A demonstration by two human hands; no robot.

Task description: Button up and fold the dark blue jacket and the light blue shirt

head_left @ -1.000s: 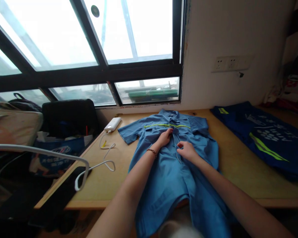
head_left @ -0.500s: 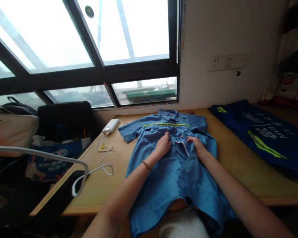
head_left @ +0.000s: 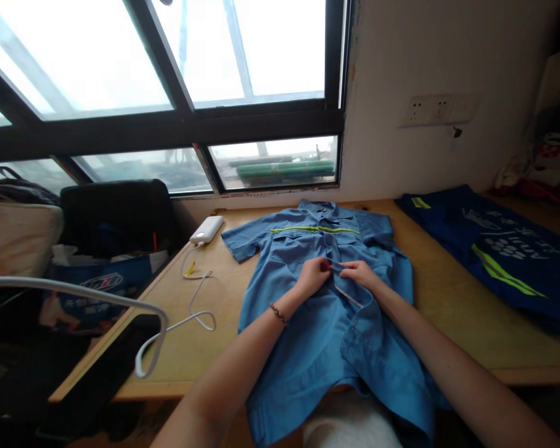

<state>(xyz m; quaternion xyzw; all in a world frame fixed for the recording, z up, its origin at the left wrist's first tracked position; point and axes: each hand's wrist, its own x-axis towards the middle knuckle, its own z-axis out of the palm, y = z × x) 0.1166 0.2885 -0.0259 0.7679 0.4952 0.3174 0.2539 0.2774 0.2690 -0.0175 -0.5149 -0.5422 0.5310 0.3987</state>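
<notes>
A blue short-sleeved work shirt (head_left: 289,330) lies front up on the table, collar away from me, its lower hem hanging over the near edge. A yellow-green stripe crosses its chest. At the middle of the front opening, my left hand (head_left: 315,275) pinches one edge of the placket. Close beside it, my right hand (head_left: 358,274) grips the other edge between thumb and fingers. The lower right front panel is folded over, showing a pale strip along its edge. Any button between my fingertips is hidden.
On the wooden table (head_left: 182,354), a white power bank (head_left: 207,229) with a white cable (head_left: 196,311) lies to the left. A dark blue garment (head_left: 452,230) with reflective stripes lies to the right. A black chair (head_left: 119,211) and bags stand left of the table, below the window.
Both hands have moved slightly down the shirt front and closer together, bringing the placket edges near each other. The view has shifted slightly.
</notes>
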